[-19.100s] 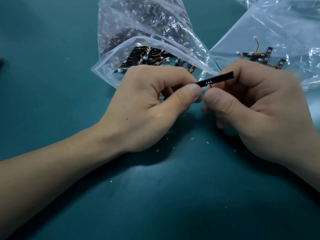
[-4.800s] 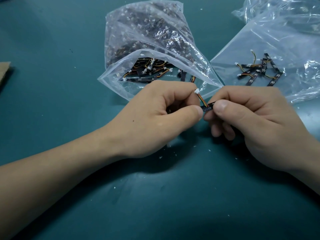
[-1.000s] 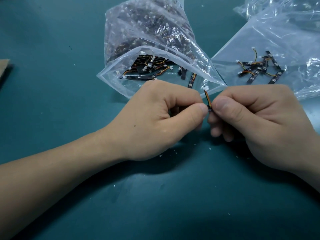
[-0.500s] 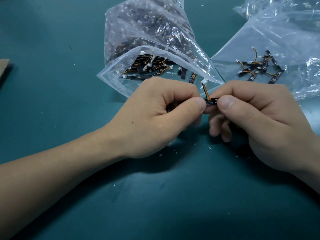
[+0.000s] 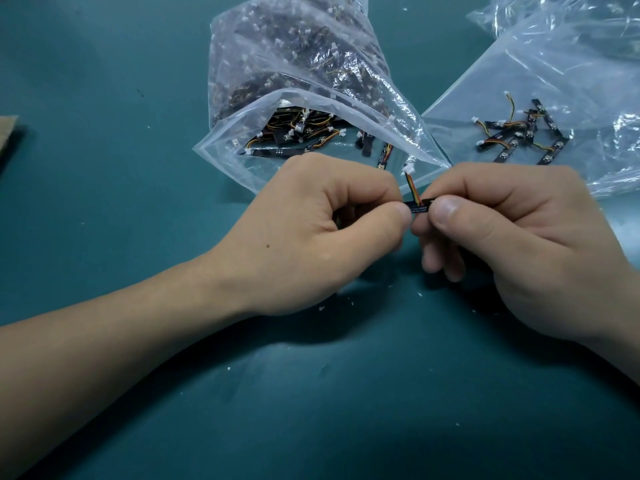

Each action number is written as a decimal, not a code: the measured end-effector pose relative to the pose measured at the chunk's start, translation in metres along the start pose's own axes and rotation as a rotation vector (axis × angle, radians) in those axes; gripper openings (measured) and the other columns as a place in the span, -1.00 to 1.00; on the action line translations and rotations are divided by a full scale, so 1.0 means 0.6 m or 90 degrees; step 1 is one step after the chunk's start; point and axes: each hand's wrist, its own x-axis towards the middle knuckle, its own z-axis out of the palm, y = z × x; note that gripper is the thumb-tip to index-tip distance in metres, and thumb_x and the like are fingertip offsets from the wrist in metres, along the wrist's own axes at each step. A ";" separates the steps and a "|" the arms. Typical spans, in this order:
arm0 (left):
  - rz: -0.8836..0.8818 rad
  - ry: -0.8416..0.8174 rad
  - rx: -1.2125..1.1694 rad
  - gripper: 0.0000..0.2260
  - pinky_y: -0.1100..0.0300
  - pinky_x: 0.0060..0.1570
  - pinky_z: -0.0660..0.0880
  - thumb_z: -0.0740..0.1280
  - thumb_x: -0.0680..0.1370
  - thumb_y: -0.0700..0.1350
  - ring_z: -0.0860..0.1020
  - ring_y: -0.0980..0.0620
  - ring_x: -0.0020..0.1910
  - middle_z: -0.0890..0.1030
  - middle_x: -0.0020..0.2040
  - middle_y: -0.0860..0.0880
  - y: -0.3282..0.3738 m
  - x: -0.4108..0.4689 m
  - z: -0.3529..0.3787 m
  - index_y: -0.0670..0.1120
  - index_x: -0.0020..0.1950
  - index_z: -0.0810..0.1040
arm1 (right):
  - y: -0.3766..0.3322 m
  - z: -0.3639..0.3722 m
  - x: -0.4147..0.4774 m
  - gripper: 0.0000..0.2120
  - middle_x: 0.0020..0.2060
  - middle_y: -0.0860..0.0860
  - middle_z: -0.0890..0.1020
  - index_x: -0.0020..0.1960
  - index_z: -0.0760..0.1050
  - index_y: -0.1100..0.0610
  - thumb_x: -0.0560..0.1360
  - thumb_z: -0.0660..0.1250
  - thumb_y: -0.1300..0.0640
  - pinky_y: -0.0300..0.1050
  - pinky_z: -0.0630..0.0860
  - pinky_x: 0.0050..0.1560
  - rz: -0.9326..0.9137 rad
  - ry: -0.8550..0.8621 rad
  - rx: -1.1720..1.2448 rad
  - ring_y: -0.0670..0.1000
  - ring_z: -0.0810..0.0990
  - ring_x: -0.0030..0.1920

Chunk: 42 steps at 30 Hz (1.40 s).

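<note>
Both hands hold one small black strip [image 5: 419, 206] above the tabletop's [image 5: 104, 81] middle; left hand [image 5: 311, 233] and right hand [image 5: 512, 244] pinch its ends, wire lead [image 5: 412, 187] rising; the open bag [image 5: 311, 109] behind is full of strips; the flat bag [image 5: 554, 81] toward the far right corner holds a few.

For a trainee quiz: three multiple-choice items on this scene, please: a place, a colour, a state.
1. The fuller clear plastic bag lies: A) on cardboard B) beyond the left hand C) on a lap.
2. The table mat is: A) teal B) red C) white.
3. The small black circuit strip is: A) bagged B) lying loose C) pinched by both hands.
Answers: B, it lies past the knuckles; A, teal all round; C, left and right hand thumbs clamp it.
</note>
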 end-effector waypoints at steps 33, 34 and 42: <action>0.034 -0.031 -0.040 -0.73 0.36 -0.42 0.28 0.30 0.50 -0.29 0.34 0.19 -0.48 0.44 -0.51 0.03 -0.004 -0.003 -0.005 -0.13 -0.41 0.52 | -0.009 -0.001 0.003 -0.73 -0.34 -0.15 0.60 -0.19 0.59 -0.02 0.59 0.18 0.04 -0.27 0.41 -0.27 -0.050 -0.117 -0.133 -0.06 0.56 -0.32; 0.034 -0.026 -0.031 -0.74 0.35 -0.42 0.28 0.29 0.50 -0.29 0.34 0.18 -0.48 0.44 -0.51 -0.01 -0.004 -0.003 -0.004 -0.18 -0.40 0.52 | -0.009 -0.002 0.003 -0.73 -0.35 -0.13 0.60 -0.21 0.59 -0.02 0.59 0.18 0.04 -0.20 0.43 -0.28 -0.052 -0.110 -0.136 -0.02 0.55 -0.33; 0.074 0.017 -0.019 -0.72 0.31 -0.40 0.27 0.30 0.50 -0.31 0.32 0.15 -0.46 0.38 -0.48 -0.08 -0.009 -0.004 -0.005 -0.10 -0.40 0.46 | -0.009 -0.002 0.002 -0.72 -0.37 -0.15 0.64 -0.19 0.58 -0.07 0.61 0.17 -0.03 -0.13 0.47 -0.31 -0.044 -0.119 -0.137 0.01 0.58 -0.37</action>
